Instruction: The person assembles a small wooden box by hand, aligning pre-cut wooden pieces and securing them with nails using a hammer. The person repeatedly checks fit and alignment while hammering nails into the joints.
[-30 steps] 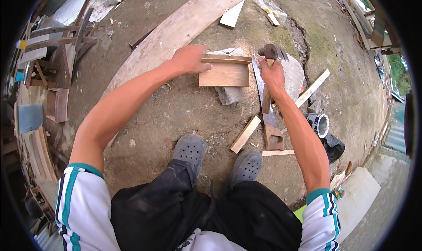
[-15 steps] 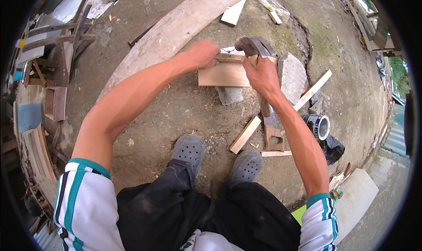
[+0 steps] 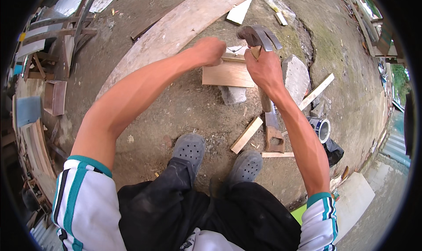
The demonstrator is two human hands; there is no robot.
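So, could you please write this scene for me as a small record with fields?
Left hand: curled at the left end of the wooden piece; its grip is unclear
Right hand: closed around the hammer
Wooden piece: between the hands, a stone showing under its near edge
Saw: on the ground, handle toward the person
Can: right of the saw
Feet: in grey shoes

Left forearm (image 3: 147,88) points to 2 o'clock; left hand (image 3: 209,51) at 12 o'clock, knuckles up, hold hidden. Right forearm (image 3: 298,130) points to 11 o'clock; right hand (image 3: 266,69) clenched.
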